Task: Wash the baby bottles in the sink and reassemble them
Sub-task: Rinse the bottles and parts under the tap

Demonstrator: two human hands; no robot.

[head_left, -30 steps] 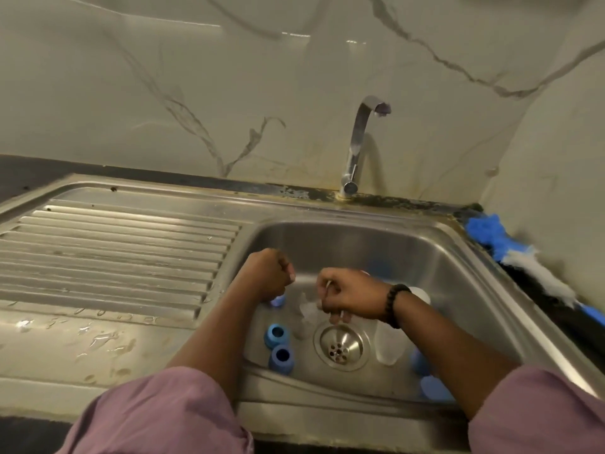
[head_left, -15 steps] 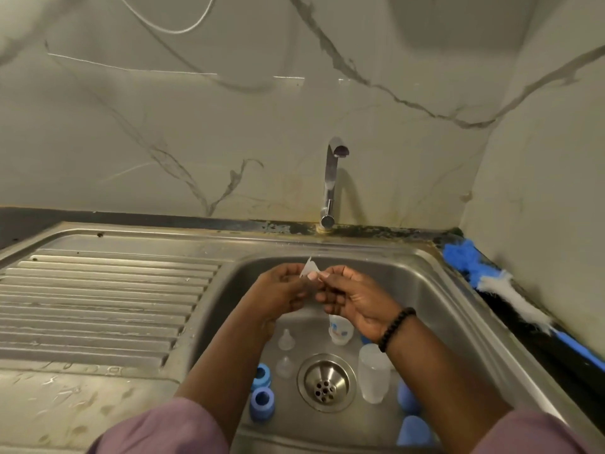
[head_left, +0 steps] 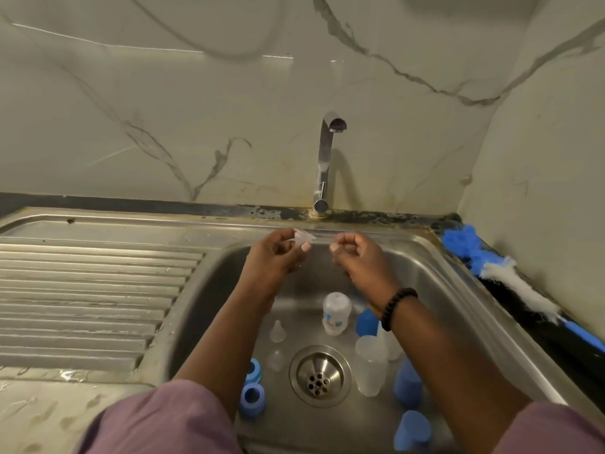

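Over the back of the steel sink [head_left: 440, 273], my left hand [head_left: 276, 257] pinches a small clear silicone nipple [head_left: 302, 237] between thumb and fingers. My right hand [head_left: 358, 253] hovers just to its right with fingers curled, and I see nothing in it. On the basin floor lie a printed white baby bottle [head_left: 337, 317] and a clear bottle [head_left: 371, 367]. Two more clear nipples [head_left: 277, 332] [head_left: 275, 360] sit left of the drain [head_left: 320, 375]. Two blue screw rings [head_left: 252, 399] and several blue caps [head_left: 407, 385] lie around them.
The faucet [head_left: 327, 158] stands at the back edge, and no water runs from it. A ribbed, wet drainboard [head_left: 82, 290] stretches to the left. A blue and white bottle brush [head_left: 510, 273] lies on the dark counter along the right wall.
Both hands rose from the basin floor with a nipple. The right hand has let go of it and moved a little to the right.
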